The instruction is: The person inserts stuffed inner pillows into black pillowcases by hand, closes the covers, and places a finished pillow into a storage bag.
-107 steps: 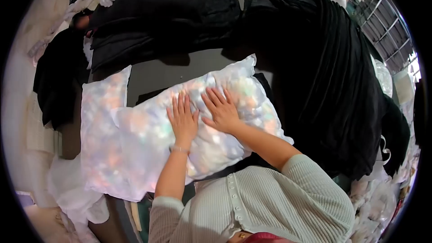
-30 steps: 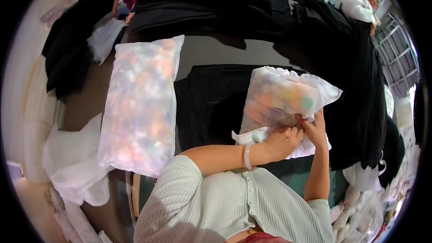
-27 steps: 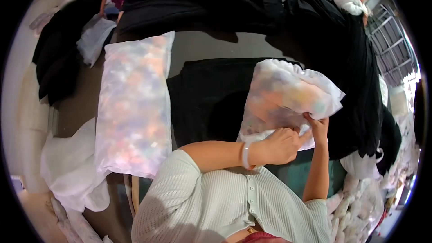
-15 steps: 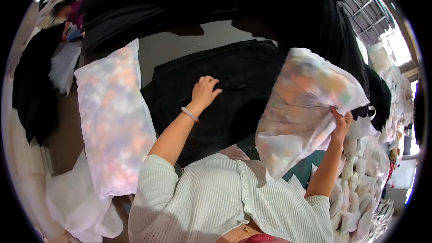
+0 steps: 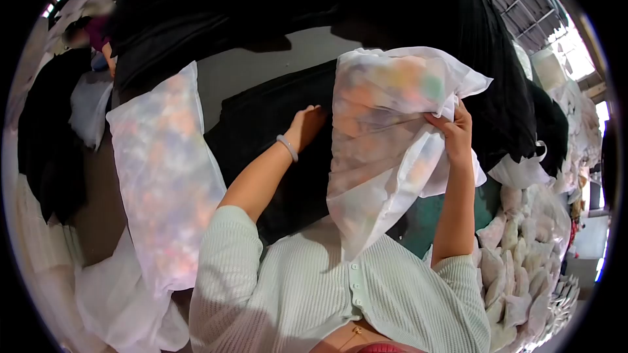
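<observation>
Well, 1 of 2 filled bags is down: L bag (image 5: 167, 176) lies flat. R bag (image 5: 386, 101), folded & seemingly held up, isn't laid flat. R hand (image 5: 456, 132) pinches its edge, thumb vs. fingers. L hand (image 5: 305, 127), part-curled over blk cloth (image 5: 261, 124) btwn bags; can't tell if gripping, tips unclear.

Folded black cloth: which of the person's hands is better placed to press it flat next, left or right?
Probably the left hand: it is over the folded black cloth with nothing visible in its grasp, while the right hand grips the translucent white pillow by its edge.
</observation>
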A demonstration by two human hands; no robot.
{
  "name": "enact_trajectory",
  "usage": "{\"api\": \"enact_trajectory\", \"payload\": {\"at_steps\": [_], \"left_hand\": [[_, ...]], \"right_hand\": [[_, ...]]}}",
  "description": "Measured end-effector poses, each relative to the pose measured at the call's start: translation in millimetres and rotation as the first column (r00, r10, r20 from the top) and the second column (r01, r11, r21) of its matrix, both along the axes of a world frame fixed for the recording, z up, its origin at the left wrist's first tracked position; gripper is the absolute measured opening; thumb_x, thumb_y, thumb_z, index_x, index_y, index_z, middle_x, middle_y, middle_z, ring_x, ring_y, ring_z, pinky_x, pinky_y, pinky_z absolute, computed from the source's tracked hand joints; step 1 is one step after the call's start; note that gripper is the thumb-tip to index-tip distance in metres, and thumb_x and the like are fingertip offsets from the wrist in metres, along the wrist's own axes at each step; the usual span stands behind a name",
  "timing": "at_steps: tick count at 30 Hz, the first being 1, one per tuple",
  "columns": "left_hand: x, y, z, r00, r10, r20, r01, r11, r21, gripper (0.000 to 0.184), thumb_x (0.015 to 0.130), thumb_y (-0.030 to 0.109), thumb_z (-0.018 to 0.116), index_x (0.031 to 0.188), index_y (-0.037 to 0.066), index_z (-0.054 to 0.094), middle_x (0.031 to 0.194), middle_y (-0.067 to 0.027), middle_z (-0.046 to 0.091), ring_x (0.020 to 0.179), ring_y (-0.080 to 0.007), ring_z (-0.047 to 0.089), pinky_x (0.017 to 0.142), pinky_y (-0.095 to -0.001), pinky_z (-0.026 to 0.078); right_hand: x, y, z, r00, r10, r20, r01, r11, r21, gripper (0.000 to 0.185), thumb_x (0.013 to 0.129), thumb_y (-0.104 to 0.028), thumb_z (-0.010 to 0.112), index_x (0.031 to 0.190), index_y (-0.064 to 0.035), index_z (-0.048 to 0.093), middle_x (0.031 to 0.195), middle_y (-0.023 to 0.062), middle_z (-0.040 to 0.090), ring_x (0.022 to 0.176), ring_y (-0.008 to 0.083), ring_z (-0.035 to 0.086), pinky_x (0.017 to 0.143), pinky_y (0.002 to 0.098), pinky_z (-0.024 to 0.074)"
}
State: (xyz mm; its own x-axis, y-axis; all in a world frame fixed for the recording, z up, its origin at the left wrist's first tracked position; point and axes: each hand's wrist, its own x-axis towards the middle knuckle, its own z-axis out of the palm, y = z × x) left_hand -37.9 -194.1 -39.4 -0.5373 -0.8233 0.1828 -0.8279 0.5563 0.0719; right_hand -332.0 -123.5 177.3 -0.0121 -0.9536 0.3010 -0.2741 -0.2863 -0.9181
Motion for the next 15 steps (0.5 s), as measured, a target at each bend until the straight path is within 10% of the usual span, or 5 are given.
{"api": "enact_trajectory", "payload": {"at_steps": [3, 15], "left_hand": [[18, -24, 18, 0.815, 0.256, -0.521, -0.123, 0.953, 0.276, 0.017, 0.084, 0.015, 0.061, 0.097, 0.004, 0.061, 0.095, -0.0222, 0.066, 0.092, -0.0421, 0.063, 0.078, -0.0478, 0.052], [67, -100, 126, 0.701, 0.315, -0.640, -0.148, 0.942, 0.301, 0.031, 0.089, 0.030, 0.062, 0.098, 0.001, 0.065, 0.094, -0.0206, 0.069, 0.088, -0.0364, 0.066, 0.077, -0.0415, 0.050]], "right_hand": [[15, 1, -13, 0.999, 0.018, 0.035, -0.021, 0.993, 0.112, 0.023, 0.066, 0.000, 0.070, 0.089, 0.0013, 0.072, 0.108, 0.0089, 0.063, 0.110, 0.0208, 0.054, 0.104, 0.0353, 0.0340], [124, -4, -47, 0.930, -0.139, -0.339, 0.130, 0.990, -0.049, 0.018, 0.070, -0.015, 0.071, 0.086, -0.0063, 0.069, 0.095, 0.0205, 0.062, 0.100, 0.0412, 0.058, 0.081, 0.0427, 0.0467]]}}
